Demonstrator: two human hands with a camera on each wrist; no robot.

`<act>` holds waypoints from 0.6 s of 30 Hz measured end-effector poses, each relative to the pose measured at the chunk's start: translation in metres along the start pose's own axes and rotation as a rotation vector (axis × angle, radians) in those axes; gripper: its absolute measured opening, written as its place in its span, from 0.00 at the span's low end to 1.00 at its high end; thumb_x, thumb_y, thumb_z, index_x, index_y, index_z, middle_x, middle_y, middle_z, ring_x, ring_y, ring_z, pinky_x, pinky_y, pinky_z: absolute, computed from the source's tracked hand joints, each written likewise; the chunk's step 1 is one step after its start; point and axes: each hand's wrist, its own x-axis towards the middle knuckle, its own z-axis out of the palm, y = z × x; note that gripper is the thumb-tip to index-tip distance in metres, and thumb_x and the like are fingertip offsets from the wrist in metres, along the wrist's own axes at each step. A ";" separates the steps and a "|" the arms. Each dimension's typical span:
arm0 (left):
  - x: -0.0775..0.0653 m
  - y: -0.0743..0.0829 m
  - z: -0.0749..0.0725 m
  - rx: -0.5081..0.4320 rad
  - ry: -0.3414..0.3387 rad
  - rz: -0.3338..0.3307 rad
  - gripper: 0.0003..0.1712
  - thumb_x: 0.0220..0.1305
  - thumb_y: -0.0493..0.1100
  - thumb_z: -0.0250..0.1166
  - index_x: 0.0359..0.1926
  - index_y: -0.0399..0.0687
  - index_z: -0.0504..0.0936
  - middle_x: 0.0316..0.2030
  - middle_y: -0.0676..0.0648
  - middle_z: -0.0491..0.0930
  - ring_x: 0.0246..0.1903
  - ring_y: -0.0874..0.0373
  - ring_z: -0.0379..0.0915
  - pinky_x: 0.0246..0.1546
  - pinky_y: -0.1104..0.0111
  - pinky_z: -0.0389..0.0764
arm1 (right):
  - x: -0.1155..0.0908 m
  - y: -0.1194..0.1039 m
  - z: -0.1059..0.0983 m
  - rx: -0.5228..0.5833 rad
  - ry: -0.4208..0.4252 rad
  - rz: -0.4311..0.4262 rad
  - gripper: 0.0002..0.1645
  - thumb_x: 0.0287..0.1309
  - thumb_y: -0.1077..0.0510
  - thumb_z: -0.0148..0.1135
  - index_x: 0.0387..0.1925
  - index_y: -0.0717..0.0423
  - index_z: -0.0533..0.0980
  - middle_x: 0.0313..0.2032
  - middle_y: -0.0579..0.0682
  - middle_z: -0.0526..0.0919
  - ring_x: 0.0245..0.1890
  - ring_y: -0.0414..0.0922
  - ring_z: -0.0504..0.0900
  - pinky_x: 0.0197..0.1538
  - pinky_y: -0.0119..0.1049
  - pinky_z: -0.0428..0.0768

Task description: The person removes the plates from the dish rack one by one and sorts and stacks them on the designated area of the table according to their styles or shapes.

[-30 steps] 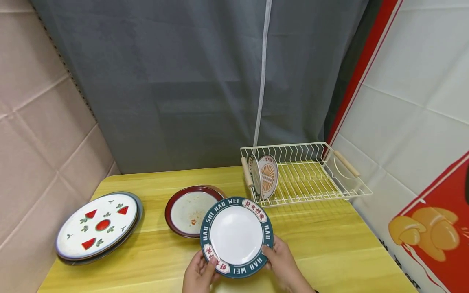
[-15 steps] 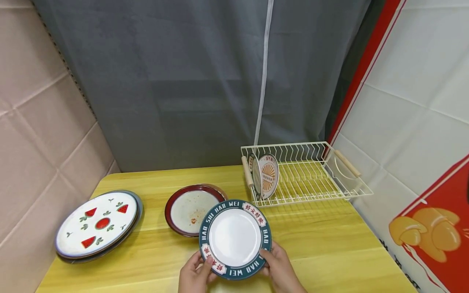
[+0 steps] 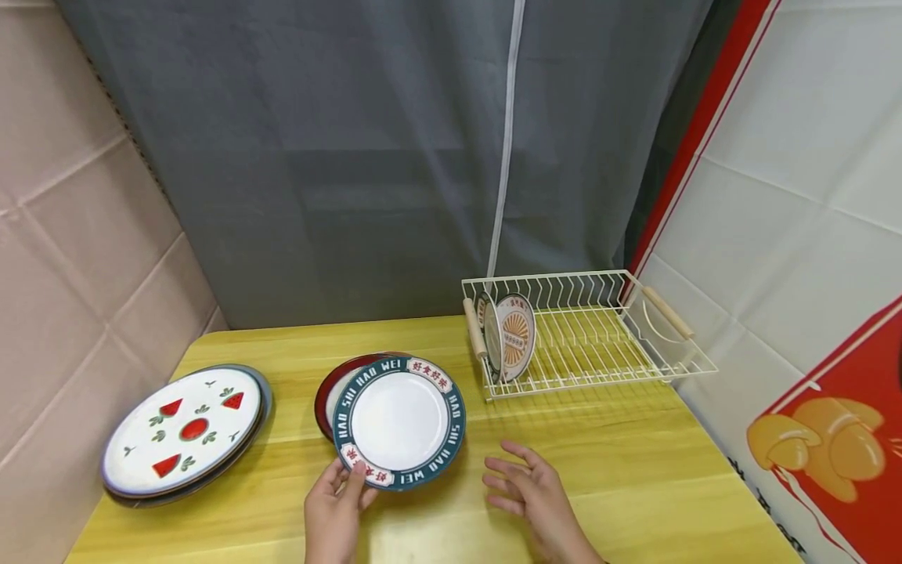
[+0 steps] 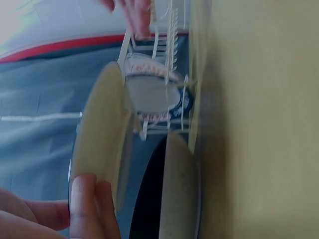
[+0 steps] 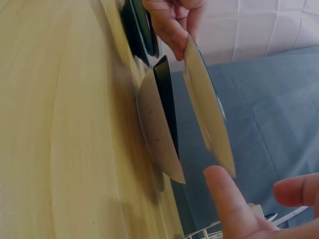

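A white plate with a teal lettered rim (image 3: 398,423) is held in the air by my left hand (image 3: 337,509). The thumb lies on its rim, and the fingers are beneath, as the left wrist view shows. Behind and partly under it in the head view, a dark red-rimmed plate (image 3: 328,395) sits on the table; the right wrist view shows a gap between this dish (image 5: 157,124) and the held plate (image 5: 207,99). My right hand (image 3: 535,497) is off the plate, to its right, with fingers spread and holding nothing.
A cream wire dish rack (image 3: 585,337) with wooden handles stands at the back right; patterned plates (image 3: 516,337) lean upright at its left end. Left on the table (image 3: 247,517) lies a stack topped by a watermelon-patterned plate (image 3: 186,431). A grey curtain (image 3: 352,157) hangs behind.
The teal-rimmed plate has moved left and slightly away in my left hand, over the red-rimmed plate. My right hand has let go of its rim and opened.
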 end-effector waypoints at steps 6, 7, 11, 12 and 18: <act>0.012 0.009 -0.005 -0.059 0.054 0.006 0.32 0.89 0.35 0.56 0.82 0.17 0.62 0.50 0.42 0.78 0.38 0.74 0.84 0.47 0.78 0.93 | 0.003 0.002 -0.004 -0.090 -0.013 -0.012 0.37 0.88 0.63 0.48 0.85 0.77 0.51 0.72 0.72 0.81 0.58 0.45 0.93 0.58 0.40 0.96; 0.014 0.010 -0.006 -0.061 0.055 0.007 0.32 0.89 0.35 0.56 0.82 0.18 0.61 0.51 0.41 0.78 0.38 0.74 0.84 0.48 0.78 0.93 | 0.003 0.003 -0.004 -0.104 -0.016 -0.017 0.36 0.89 0.63 0.48 0.85 0.78 0.51 0.73 0.74 0.80 0.59 0.47 0.93 0.58 0.40 0.96; 0.019 0.012 -0.006 -0.052 0.071 -0.004 0.32 0.90 0.35 0.55 0.83 0.20 0.61 0.54 0.38 0.77 0.38 0.75 0.85 0.49 0.78 0.93 | 0.003 0.003 -0.006 -0.137 -0.022 -0.032 0.36 0.89 0.64 0.48 0.85 0.78 0.51 0.74 0.76 0.78 0.63 0.52 0.91 0.59 0.41 0.96; 0.020 0.012 -0.006 -0.050 0.076 -0.007 0.32 0.90 0.35 0.55 0.83 0.20 0.61 0.55 0.37 0.76 0.39 0.75 0.84 0.50 0.78 0.93 | 0.003 0.003 -0.006 -0.140 -0.020 -0.034 0.36 0.89 0.64 0.48 0.85 0.79 0.51 0.74 0.76 0.78 0.63 0.53 0.91 0.59 0.41 0.96; 0.024 0.012 -0.004 -0.033 0.085 -0.006 0.33 0.90 0.36 0.56 0.83 0.19 0.61 0.61 0.30 0.75 0.39 0.75 0.84 0.51 0.78 0.92 | 0.003 0.002 -0.006 -0.156 -0.001 -0.039 0.36 0.88 0.65 0.47 0.84 0.78 0.52 0.74 0.77 0.77 0.64 0.55 0.91 0.59 0.41 0.96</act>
